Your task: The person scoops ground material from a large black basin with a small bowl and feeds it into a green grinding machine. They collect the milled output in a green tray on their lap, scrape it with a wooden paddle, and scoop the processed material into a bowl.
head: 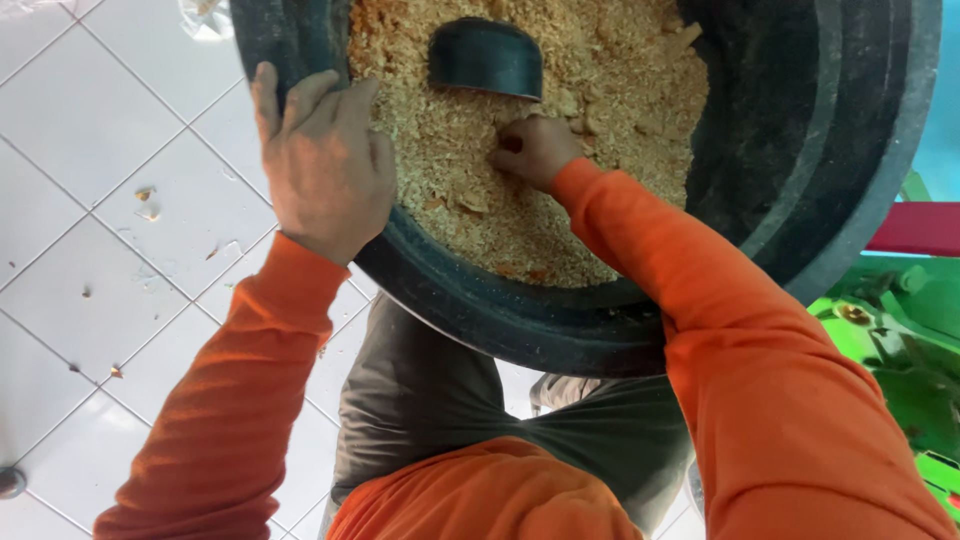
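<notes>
In the head view we have our left hand (pixel 325 160) clamped over the near rim of the big round black rubber tub (pixel 800 170), fingers pressed together and curled over the edge at the upper left of the frame, thumb side toward us. Our right hand (pixel 535 150) sits down in the tan, crumbly sawdust-like fill (pixel 480 200) near the middle top of the frame, fingers bunched into a loose fist, pinching or digging into the crumbs — we cannot tell whether anything solid is caught inside the fist.

To do this well, we judge the rim grip should stay firm so the tub does not tip or roll while the other hand works, and the digging hand should pull in shallow scoops rather than deep ones; crumbs already lie scattered on the white tiled floor (pixel 90 130) at left.

A small dark bowl-shaped scoop (pixel 486 58) lies half sunk in the fill just above the right hand, apart from it; its lower part is buried.

Hard to make out: the tub's far rim is cut off by the top edge, its depth is hidden under the fill, and the bright green object (pixel 900 350) at lower right is too cropped to identify.
</notes>
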Tool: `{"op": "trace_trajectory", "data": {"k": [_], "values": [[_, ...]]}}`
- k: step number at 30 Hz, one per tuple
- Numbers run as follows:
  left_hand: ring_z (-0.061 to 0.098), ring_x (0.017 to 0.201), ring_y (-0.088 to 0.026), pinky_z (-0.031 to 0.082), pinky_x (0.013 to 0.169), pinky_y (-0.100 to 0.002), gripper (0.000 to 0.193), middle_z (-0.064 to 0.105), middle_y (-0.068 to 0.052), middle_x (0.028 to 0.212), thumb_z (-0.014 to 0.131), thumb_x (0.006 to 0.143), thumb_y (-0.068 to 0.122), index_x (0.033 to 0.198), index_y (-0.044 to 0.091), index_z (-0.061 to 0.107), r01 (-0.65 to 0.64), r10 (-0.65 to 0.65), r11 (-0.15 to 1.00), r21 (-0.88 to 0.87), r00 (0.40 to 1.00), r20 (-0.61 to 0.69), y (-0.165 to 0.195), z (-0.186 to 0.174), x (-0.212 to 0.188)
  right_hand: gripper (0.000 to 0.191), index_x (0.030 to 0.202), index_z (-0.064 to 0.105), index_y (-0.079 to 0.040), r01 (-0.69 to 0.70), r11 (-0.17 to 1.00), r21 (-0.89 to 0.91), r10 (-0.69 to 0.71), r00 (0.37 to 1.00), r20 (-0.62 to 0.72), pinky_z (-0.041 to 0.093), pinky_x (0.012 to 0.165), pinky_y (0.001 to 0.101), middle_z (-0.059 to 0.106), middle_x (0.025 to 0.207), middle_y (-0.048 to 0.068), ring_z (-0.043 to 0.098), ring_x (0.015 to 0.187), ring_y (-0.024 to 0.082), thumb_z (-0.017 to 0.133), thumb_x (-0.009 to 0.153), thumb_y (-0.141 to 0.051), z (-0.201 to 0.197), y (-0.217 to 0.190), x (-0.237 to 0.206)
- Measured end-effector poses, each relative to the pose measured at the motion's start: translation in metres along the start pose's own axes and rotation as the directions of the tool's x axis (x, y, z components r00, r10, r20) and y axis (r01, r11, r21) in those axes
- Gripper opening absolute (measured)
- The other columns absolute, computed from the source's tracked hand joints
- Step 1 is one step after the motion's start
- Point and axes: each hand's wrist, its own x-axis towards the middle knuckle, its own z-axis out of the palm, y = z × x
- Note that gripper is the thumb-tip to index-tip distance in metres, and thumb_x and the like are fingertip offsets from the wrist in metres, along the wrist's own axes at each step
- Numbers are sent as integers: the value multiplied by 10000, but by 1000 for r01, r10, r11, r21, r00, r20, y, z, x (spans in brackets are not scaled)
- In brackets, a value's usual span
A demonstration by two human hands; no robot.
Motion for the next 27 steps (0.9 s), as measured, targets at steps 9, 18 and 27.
{"op": "trace_trajectory", "data": {"k": [9,18,27], "values": [[577,1294,-339,195,1224,-632,347,740,-99,1205,675,943,126,1286,80,695,-48,48,998,32,999,2,-2,-1,0,280,1168,754,-65,143,945,293,-138,990,-37,560,778,370,738,1003,119,698,872,225,665,1023,-288,-47,-27,-30],[589,1288,-266,200,1179,-693,375,759,13,1111,776,909,307,1265,203,724,-329,333,938,-110,943,19,3,-6,6,205,1062,756,-36,285,887,365,-346,931,114,526,669,303,734,881,62,663,763,128,644,1015,-202,-100,-117,-54],[683,1158,-203,338,1183,-526,182,738,-70,1206,791,935,213,1065,159,675,-187,180,909,-371,982,-53,-1,-20,7,559,1331,582,-93,458,862,-217,-505,806,-308,466,1023,501,605,1319,168,560,1233,391,834,890,-325,-110,-114,-22]]}}
